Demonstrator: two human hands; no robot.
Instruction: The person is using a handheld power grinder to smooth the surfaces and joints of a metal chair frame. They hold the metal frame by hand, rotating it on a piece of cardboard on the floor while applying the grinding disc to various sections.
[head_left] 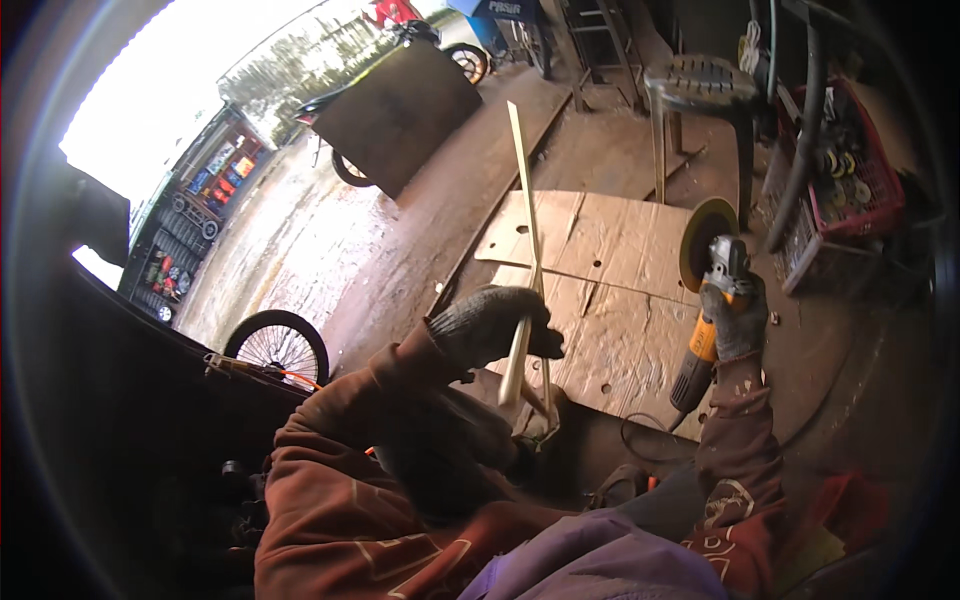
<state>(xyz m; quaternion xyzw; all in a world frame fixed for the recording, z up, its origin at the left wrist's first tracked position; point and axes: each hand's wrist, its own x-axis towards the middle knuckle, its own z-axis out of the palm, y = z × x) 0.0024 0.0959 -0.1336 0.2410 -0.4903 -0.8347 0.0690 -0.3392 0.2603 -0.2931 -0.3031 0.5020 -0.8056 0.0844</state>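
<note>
Both of my hands wear grey work gloves. My left hand [495, 325] is closed round a long, thin, pale strip [525, 190], apparently metal, that points away from me. Below the fist its thick near end shows, with a thinner length beside it; whether the two are one piece I cannot tell. My right hand [737, 318] grips an angle grinder [697, 350] with an orange and black body, held upright at the right. Its large round disc [706, 245] stands at the top, apart from the strip. A dark cord runs from the grinder's lower end.
Flattened cardboard [610, 335] with several holes lies on the floor ahead. A plastic chair [700, 85] stands beyond it. To the right is a red crate [860, 170] of loose parts. A spoked wheel [277, 345] is at left. A brown board [400, 110] leans by a motorbike farther off.
</note>
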